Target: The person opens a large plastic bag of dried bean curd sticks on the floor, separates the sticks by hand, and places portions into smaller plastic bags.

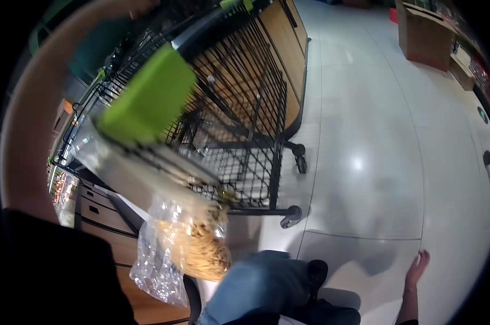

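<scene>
My left arm (pixel 31 124) stretches up along the left side. My left hand (pixel 136 7) is at the top edge, dark and partly cut off, so its fingers are unclear. Below it stands a black wire shopping cart (pixel 250 108) with a blurred bright green panel (pixel 150 97). My right hand (pixel 417 268) hangs low at the right over the floor, fingers stretched out and holding nothing. A clear plastic bag (pixel 161 260) with yellowish strip-like food (pixel 207 252) inside lies beside my jeans-clad leg (pixel 258 284). What supports the bag is hidden.
Pale floor tiles (pixel 364 130) run along the right of the cart. A wood-panelled counter (pixel 288 59) is behind the cart. Brown drawers (pixel 101 208) stand at lower left. A cardboard box (pixel 426 40) sits by shelves at upper right. A cart wheel (pixel 291 216) is near my shoe (pixel 317 272).
</scene>
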Motion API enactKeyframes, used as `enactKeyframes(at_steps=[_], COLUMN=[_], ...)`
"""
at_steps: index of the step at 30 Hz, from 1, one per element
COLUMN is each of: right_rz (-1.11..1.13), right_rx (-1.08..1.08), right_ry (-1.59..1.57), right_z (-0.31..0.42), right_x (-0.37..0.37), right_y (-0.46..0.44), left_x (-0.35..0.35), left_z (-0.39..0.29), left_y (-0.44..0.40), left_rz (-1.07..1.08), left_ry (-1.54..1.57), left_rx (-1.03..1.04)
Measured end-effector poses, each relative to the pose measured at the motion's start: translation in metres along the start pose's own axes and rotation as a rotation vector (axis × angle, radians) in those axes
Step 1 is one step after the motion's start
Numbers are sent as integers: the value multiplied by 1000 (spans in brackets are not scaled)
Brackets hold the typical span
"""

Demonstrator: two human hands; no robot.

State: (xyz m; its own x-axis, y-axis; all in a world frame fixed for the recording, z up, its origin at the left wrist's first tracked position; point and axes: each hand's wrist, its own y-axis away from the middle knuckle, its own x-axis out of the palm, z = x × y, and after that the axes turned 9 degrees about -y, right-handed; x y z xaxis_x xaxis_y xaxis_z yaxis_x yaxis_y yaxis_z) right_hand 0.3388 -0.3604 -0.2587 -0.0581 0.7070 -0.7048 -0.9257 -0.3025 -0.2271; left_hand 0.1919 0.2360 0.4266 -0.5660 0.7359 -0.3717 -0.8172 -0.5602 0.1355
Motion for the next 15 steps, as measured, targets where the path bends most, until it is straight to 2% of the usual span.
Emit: enactKeyframes(at_steps=[1, 2, 3, 5, 6, 7, 8, 9, 10, 11, 12, 13, 15], right_rz=[91, 87, 99, 37, 6, -59, 101, 272, 258, 361, 517, 480, 287], right_rx=[-52, -136, -346, -719, -935, -1038, -1191, -1356, -1471, -1565, -1644, -1686, -1653], right_ry=[-170, -357, -506, -798, -837, -970, -976, -918, -927, -942, -909, -906, -891], right_z=[87, 152, 227, 365, 413, 460, 495, 534, 561, 582, 597, 612, 607], right_x=[-11, 0, -6, -38, -55, -71, -88, -103, -98, -102, -104, -97, -79], right_y=[-47, -72, -94, -132, -141, -147, -150, -147, -137, -131, -130, -127, -107], left_x=[23, 42, 64, 95, 116, 123, 160, 177, 190, 220, 211, 205, 192], left_z=[-10, -24, -36, -53, -66, -76, -89, -106, -122, -138, -145, -154, -183], left_y=[-9, -12, -17, -30, -38, -47, -64, -68, -80, -89, -91, -89, -84], left_rz=[49, 84, 98, 27, 216, 352, 224, 184, 340, 171, 139, 234, 339], left_ry=[255, 448, 541, 376, 595, 616, 365, 374, 358, 345, 332, 331, 291], left_rx=[-11, -49, -63, 161, 198, 92, 307, 426, 476, 609, 717, 686, 785])
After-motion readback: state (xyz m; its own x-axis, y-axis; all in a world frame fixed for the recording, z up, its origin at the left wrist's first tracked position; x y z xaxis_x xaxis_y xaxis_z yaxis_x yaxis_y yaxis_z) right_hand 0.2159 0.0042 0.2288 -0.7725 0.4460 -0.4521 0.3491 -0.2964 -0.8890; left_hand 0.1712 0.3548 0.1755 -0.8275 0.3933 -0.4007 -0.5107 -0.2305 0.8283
